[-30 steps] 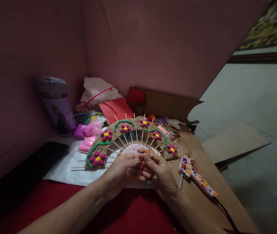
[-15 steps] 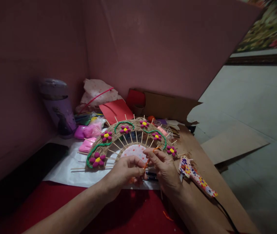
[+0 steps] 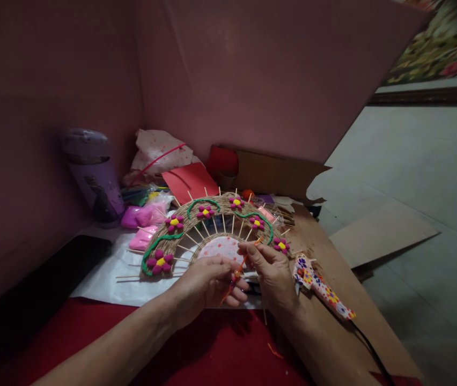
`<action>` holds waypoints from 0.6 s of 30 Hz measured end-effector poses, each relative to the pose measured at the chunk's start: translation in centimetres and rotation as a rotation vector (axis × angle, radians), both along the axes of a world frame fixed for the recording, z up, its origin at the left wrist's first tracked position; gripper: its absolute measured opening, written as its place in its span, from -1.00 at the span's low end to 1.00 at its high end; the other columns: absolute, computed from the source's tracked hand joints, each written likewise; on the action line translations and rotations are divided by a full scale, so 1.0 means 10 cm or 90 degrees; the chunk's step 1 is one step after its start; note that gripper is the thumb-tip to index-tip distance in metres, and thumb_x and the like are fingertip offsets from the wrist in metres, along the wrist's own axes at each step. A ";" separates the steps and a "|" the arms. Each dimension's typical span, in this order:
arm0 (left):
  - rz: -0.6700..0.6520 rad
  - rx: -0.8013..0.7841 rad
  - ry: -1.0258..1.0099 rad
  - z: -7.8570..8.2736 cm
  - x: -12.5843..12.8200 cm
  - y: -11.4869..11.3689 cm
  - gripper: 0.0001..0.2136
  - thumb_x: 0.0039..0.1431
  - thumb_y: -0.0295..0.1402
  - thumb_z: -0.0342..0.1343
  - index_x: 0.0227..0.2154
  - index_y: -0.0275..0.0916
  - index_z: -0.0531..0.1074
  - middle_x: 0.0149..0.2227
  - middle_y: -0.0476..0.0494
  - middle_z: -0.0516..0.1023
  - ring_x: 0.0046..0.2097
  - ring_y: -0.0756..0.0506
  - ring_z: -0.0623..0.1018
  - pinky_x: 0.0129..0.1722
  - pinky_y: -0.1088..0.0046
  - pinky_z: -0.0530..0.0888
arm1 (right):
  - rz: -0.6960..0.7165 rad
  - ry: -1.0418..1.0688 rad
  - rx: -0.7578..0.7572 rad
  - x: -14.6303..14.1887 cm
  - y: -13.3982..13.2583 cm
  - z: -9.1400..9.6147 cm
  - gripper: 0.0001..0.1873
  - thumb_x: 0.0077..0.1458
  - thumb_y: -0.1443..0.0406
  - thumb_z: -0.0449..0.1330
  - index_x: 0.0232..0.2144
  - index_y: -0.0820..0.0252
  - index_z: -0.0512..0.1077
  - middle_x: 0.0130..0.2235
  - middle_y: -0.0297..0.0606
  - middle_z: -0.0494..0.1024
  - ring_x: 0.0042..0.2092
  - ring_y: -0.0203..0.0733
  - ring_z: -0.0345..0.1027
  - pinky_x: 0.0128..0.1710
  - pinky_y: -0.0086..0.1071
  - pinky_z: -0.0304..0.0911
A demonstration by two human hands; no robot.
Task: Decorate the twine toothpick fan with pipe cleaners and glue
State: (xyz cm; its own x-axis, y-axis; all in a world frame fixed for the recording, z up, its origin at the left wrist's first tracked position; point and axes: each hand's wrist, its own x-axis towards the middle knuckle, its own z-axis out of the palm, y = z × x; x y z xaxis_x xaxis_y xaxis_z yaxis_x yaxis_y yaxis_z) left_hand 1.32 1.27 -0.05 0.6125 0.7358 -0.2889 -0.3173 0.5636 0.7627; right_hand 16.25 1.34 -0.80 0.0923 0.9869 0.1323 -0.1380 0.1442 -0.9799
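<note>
My left hand (image 3: pixel 206 283) and my right hand (image 3: pixel 271 273) meet in front of a woven arch (image 3: pixel 212 222) of jute cord and wooden sticks. Pink clay flowers and green clay vines decorate the arch. Both hands pinch a thin orange strand (image 3: pixel 240 268) that runs slantwise between them. A small orange bead (image 3: pixel 236 274) sits on the strand at my left fingertips. My right fingers hold the strand's upper end near the arch's inner rim.
A flower-patterned glue gun (image 3: pixel 320 287) with a black cord lies right of my right hand on brown cardboard (image 3: pixel 333 257). Pink clay lumps (image 3: pixel 144 216), a red sheet (image 3: pixel 190 181), a purple bottle (image 3: pixel 95 174) and crumpled paper stand behind the arch. White paper (image 3: pixel 108 273) lies under the arch.
My right hand has lifted the strand's upper end toward the arch, so the strand is stretched out. My left hand has shifted slightly right and now shows the bead on the strand.
</note>
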 end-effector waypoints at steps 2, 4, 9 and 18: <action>-0.004 -0.005 -0.009 0.00 0.00 0.00 -0.82 0.03 -0.36 0.08 -0.31 -0.35 0.34 -0.40 -0.23 0.54 -0.44 -0.05 0.55 -0.44 0.48 0.43 | -0.005 0.019 0.008 0.00 0.00 0.01 -0.78 -0.04 0.16 0.26 -0.40 0.19 0.56 -0.44 -0.29 0.51 -0.48 -0.37 0.24 -0.50 -0.49 0.17; -0.009 -0.006 -0.008 0.00 -0.01 0.00 -0.81 0.02 -0.38 0.09 -0.29 -0.35 0.33 -0.39 -0.25 0.54 -0.43 -0.07 0.56 -0.44 0.47 0.43 | -0.001 0.052 0.013 0.00 0.00 0.03 -0.79 -0.04 0.17 0.26 -0.39 0.19 0.56 -0.45 -0.31 0.50 -0.52 -0.41 0.22 -0.54 -0.52 0.14; -0.047 0.029 -0.012 -0.05 -0.04 -0.01 -0.74 -0.08 -0.51 0.17 -0.26 -0.36 0.34 -0.31 -0.26 0.53 -0.37 -0.07 0.56 -0.37 0.46 0.45 | 0.015 0.127 0.005 0.00 -0.01 0.08 -0.75 -0.07 0.16 0.28 -0.36 0.21 0.53 -0.51 -0.32 0.48 -0.60 -0.42 0.24 -0.66 -0.56 0.05; -0.044 0.113 0.097 -0.14 0.00 -0.03 -0.71 -0.13 -0.43 0.20 -0.31 -0.32 0.29 -0.47 -0.10 0.48 -0.53 -0.02 0.49 -0.53 0.46 0.41 | -0.040 0.169 0.032 0.06 -0.02 0.14 -0.76 -0.12 0.17 0.32 -0.38 0.19 0.52 -0.61 -0.38 0.42 -0.63 -0.42 0.16 -0.66 -0.53 0.07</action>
